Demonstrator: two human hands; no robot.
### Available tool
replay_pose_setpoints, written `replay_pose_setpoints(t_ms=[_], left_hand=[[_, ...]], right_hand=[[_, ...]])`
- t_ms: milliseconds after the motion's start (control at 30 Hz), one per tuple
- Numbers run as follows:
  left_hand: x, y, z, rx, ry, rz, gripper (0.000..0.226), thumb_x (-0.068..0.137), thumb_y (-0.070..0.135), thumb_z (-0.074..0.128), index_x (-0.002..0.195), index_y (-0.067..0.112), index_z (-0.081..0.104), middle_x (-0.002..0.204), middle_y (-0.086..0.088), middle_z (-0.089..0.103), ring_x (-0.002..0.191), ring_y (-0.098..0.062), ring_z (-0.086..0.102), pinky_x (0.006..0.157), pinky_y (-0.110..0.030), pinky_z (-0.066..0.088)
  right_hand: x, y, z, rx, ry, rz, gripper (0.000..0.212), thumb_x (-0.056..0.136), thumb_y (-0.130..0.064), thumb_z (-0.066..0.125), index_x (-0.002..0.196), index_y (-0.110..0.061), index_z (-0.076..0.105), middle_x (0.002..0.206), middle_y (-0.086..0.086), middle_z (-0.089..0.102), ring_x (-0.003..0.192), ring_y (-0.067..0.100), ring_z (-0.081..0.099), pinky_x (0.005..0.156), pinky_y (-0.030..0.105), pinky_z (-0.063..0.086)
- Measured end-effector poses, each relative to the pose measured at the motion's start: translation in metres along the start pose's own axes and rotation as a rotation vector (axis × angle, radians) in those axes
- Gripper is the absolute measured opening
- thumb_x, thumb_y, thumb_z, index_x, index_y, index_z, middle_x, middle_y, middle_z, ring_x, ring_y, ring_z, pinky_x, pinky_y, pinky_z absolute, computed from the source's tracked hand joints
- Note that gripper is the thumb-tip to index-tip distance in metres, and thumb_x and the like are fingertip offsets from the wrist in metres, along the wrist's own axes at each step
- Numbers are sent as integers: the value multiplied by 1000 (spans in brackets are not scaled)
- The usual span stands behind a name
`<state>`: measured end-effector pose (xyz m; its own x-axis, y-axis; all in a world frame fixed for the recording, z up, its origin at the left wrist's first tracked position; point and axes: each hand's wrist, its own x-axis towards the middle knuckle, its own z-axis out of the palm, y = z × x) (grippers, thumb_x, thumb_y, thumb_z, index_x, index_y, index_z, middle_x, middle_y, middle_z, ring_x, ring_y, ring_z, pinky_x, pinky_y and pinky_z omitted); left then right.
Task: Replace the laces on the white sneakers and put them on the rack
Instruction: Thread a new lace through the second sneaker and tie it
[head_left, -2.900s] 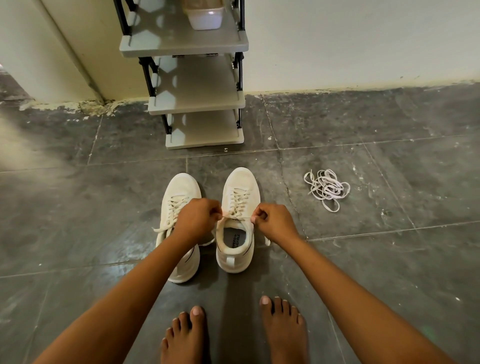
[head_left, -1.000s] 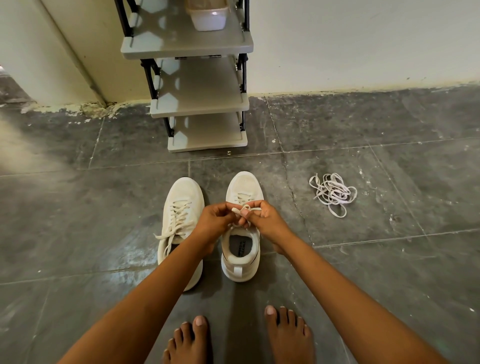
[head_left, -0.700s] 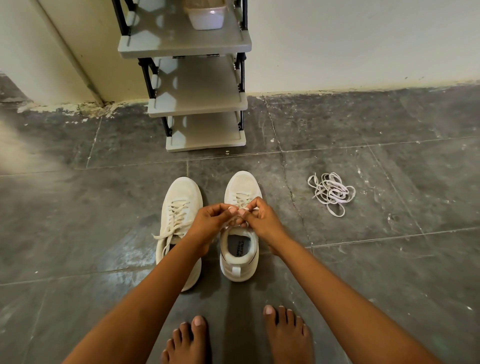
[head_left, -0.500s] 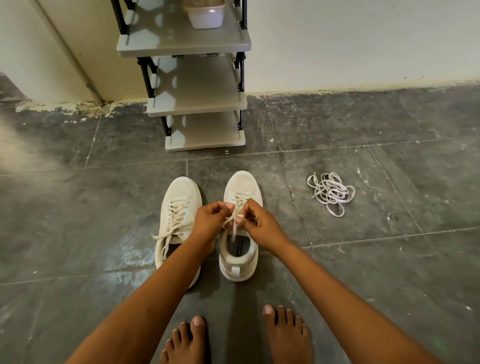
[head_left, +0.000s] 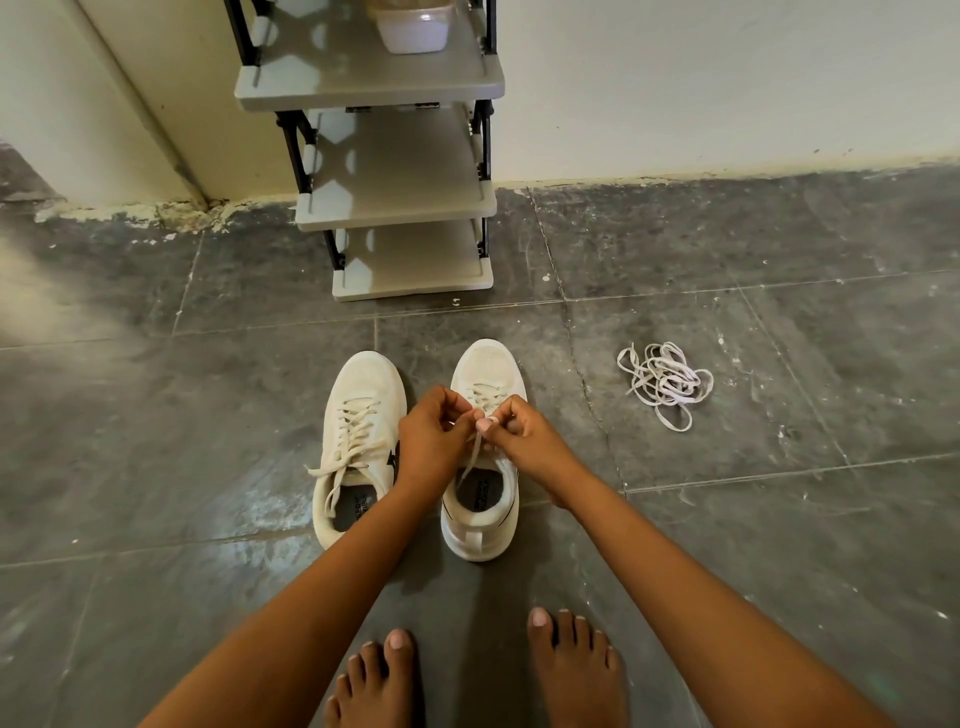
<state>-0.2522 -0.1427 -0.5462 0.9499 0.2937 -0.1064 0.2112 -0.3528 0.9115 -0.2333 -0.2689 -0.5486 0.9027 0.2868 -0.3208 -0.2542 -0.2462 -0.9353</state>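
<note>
Over the tongue of the right-hand sneaker (head_left: 480, 467), both hands meet with fingers curled: the left hand (head_left: 434, 441) and the right hand (head_left: 524, 441) each seem to pinch part of the lace (head_left: 470, 457), one loose end of which hangs down toward the shoe's opening. Held that close together above the top eyelets, the hands look set either to tie or to undo a knot there; which of the two cannot be told from this view, nor whether this lace is the old one or the replacement. The shoe stands upright on the dark tiled floor (head_left: 208, 415), toe pointing away from the person, which keeps the eyelets facing up and within easy reach. Just beside it on the left stands the other sneaker (head_left: 358, 431), laced but untied, its ends trailing over the side. Well off to the right lies a loose bundle of laces (head_left: 665, 382), apart from the shoes, probably so that it stays out of the work. Beyond the sneakers, against the wall, stands the rack (head_left: 395, 156), its lower shelves bare and facing the shoes; a container (head_left: 413, 26) sits on the upper shelf. Bare feet (head_left: 571, 670) rest nearest the camera.
</note>
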Motion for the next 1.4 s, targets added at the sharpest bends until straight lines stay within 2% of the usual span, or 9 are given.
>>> replay_pose_setpoints(t_ms=[100, 300, 467, 733, 833, 967, 1067, 1200, 1400], left_hand=[[0, 0, 0, 1, 20, -25, 7, 87, 15, 66, 86, 14, 59, 80, 0, 65, 73, -7, 62, 59, -11, 48], [5, 4, -10, 114, -168, -24, 12, 88, 21, 64, 93, 11, 67, 88, -5, 70, 82, -16, 66, 74, -25, 54], [6, 9, -22, 378, -419, 80, 20, 87, 15, 65, 107, 14, 66, 109, -1, 60, 89, -11, 62, 79, -19, 51], [9, 14, -19, 696, -440, 201, 24, 95, 14, 47, 112, 4, 61, 122, -10, 43, 111, -22, 42, 94, -26, 35], [8, 19, -22, 566, -490, 42, 24, 94, 10, 44, 106, -2, 61, 111, -14, 47, 101, -22, 42, 93, -32, 35], [5, 27, -23, 132, -518, -220, 11, 92, 8, 49, 92, 8, 59, 88, -1, 55, 83, -12, 53, 71, -17, 40], [7, 8, -29, 406, -330, 1, 20, 87, 21, 56, 107, 22, 60, 109, 1, 53, 108, -19, 45, 91, -34, 38], [-1, -3, -40, 635, -186, 408, 30, 84, 38, 62, 114, 33, 60, 113, 10, 54, 110, -13, 38, 87, -28, 22], [-4, 3, -27, 463, -225, 446, 20, 83, 30, 69, 103, 25, 70, 95, 5, 70, 88, -11, 49, 76, -26, 34]], right_hand=[[0, 2, 2, -177, 5, -82, 17, 89, -13, 61, 81, -15, 47, 94, 24, 62, 82, 21, 56, 78, 39, 52], [-3, 1, -1, -274, 57, -160, 17, 88, -9, 58, 81, -13, 43, 75, 2, 54, 69, 11, 49, 55, 11, 39], [0, 4, -4, -263, 65, -107, 19, 88, -9, 58, 79, -18, 43, 84, 11, 59, 77, 17, 53, 67, 30, 47], [-1, 1, -4, -351, 45, -219, 14, 87, -5, 56, 86, -13, 44, 94, 4, 57, 75, 12, 52, 60, 17, 43], [-1, 2, -5, -378, 55, -243, 15, 87, -6, 58, 86, -13, 44, 85, 4, 57, 73, 12, 51, 57, 15, 39], [0, 2, -4, -282, 81, -157, 21, 86, -4, 57, 78, -17, 43, 82, 12, 58, 73, 15, 53, 60, 20, 43], [1, -2, -3, -79, 97, 0, 23, 87, -3, 54, 74, -17, 42, 77, 11, 55, 72, 18, 54, 66, 29, 48], [0, -9, -5, 84, 56, 138, 20, 89, -1, 52, 77, -14, 41, 74, 4, 56, 64, 8, 54, 49, 9, 43], [-4, -10, -8, 96, 6, 174, 20, 91, -6, 53, 77, -15, 42, 73, 0, 55, 67, 6, 50, 54, 13, 40]])
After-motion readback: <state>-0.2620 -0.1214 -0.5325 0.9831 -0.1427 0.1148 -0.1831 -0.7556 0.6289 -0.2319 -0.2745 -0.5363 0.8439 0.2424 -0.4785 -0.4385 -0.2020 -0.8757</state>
